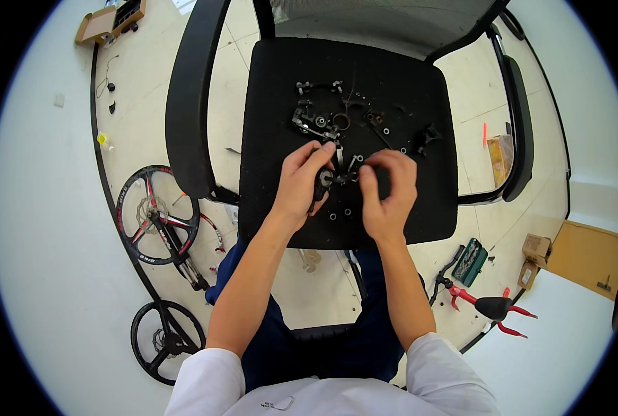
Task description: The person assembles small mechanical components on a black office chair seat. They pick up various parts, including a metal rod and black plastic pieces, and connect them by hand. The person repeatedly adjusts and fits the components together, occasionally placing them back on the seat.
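My left hand [301, 179] is closed around a dark metal part that looks like a bicycle brake caliper [324, 180], over the front of a black chair seat [281, 229]. The thumb and fingers of my right hand [391, 191] are bent together at its right side, by a small silver bolt piece [356, 161]; what they pinch is hidden. Beyond my hands lies a second caliper-like assembly [310, 125] with silver arms. Near it are a brownish ring [341, 121] and a black bracket with silver bolts [319, 87]. Small washers [348, 212] lie in front of the held part.
A black knob-like part [429, 139] sits at the seat's right. Armrests [188, 97] flank the seat. On the floor are spoked wheels [149, 215], a fork [177, 249], a green tool case [469, 262], a red bike frame [465, 295] and cardboard boxes [536, 248].
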Demonstrator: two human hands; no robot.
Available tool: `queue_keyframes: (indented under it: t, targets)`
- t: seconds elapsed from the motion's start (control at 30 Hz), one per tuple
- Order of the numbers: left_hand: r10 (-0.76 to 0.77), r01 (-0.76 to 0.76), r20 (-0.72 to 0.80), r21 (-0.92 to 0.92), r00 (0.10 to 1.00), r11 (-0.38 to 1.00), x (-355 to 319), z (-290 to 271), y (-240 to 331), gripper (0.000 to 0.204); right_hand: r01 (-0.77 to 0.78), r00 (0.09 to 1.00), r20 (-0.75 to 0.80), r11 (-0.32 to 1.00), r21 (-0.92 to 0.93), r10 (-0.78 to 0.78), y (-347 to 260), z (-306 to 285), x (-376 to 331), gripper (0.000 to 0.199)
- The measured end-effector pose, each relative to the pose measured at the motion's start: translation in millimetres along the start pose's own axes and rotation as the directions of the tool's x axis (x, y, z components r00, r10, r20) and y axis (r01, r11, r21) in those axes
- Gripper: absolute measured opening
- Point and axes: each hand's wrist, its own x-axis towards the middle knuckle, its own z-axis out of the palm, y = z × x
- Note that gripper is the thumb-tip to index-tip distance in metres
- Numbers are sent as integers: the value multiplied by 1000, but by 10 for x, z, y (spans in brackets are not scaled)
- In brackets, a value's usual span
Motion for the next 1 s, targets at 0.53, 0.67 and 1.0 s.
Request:
queue_keyframes:
  t: [0.53, 0.67, 1.0]
  targets:
    - [492, -524, 272, 689, 827, 501, 2, 246, -377, 21, -514, 366, 717, -513, 687, 593, 399, -24, 130, 35]
    - [541, -503, 176, 669, 823, 547, 30, 309, -416, 24, -648, 390, 546, -200, 735, 742, 226, -19, 222, 37]
    - [641, -581, 275, 743, 717, 331, -138, 371, -358, 10, -719, 462, 444, 31, 695, 768, 118, -19, 229, 34]
